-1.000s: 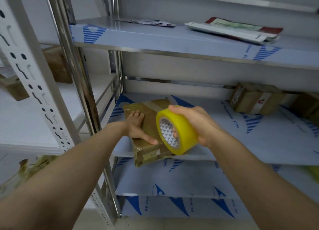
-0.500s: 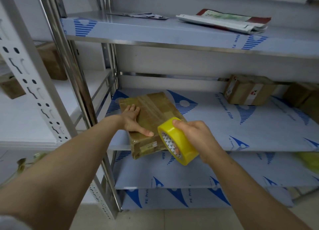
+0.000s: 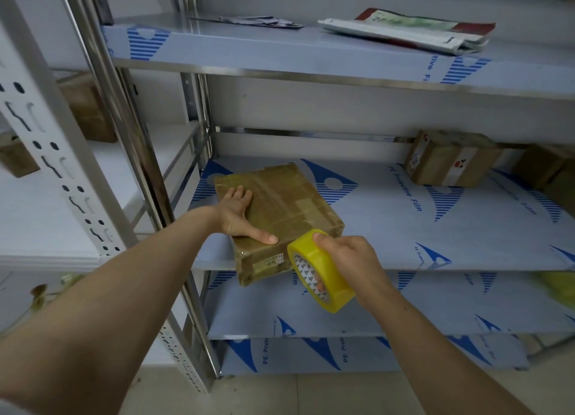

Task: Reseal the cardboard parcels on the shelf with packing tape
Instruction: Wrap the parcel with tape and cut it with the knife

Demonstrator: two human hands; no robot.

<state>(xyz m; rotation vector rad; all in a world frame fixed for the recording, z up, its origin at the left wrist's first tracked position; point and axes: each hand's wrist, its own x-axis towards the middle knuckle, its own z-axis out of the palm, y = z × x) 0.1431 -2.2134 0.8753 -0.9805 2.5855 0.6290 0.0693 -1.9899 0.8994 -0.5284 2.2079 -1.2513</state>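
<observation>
- We see a smooth metal shelf, skinned in blue-printed film, beneath both hands.
- A flat cardboard parcel (glossy with tape) overhangs its edge under our left hand, pressed by straight fingers.
- Our right hand curls round a yellow ring-shaped tape roll at the parcel's near corner.

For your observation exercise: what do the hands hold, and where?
Right hand grips the tape roll by rim and core; left hand only presses the parcel.
</observation>
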